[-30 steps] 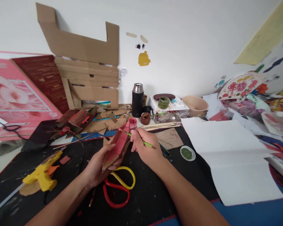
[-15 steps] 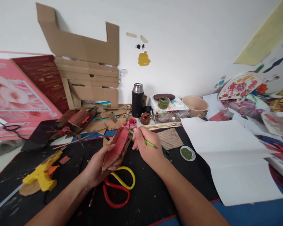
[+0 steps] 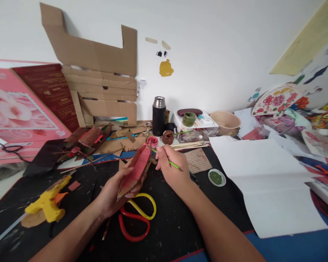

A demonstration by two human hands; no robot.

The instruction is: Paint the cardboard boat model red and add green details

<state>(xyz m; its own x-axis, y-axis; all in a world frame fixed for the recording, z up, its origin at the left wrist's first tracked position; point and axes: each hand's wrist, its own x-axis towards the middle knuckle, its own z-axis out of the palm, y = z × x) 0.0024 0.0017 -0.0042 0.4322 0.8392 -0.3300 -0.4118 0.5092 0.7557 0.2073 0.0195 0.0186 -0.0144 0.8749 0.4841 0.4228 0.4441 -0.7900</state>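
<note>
My left hand (image 3: 116, 189) is wrapped round a small boat-shaped cardboard piece (image 3: 138, 168), its inside painted pink and its edges bare brown. Between the fingertips of my right hand (image 3: 171, 162) is a thin green paintbrush (image 3: 174, 165), its tip at the far end of the cardboard piece. Just behind that end stands an open jar of pink paint (image 3: 152, 141). Scissors with one red and one yellow handle (image 3: 136, 218) lie below my left hand, their blades hidden.
A yellow glue gun (image 3: 47, 202) lies at the left. Behind are a black thermos (image 3: 159, 116), a brown paint jar (image 3: 168, 137) and cardboard scraps (image 3: 129, 143). At the right are a green paint lid (image 3: 217, 177) and white paper sheets (image 3: 270, 182).
The far end of the cardboard piece has shifted slightly, showing more of the pink jar behind it. The brush tip has moved a little up along with my right hand.
</note>
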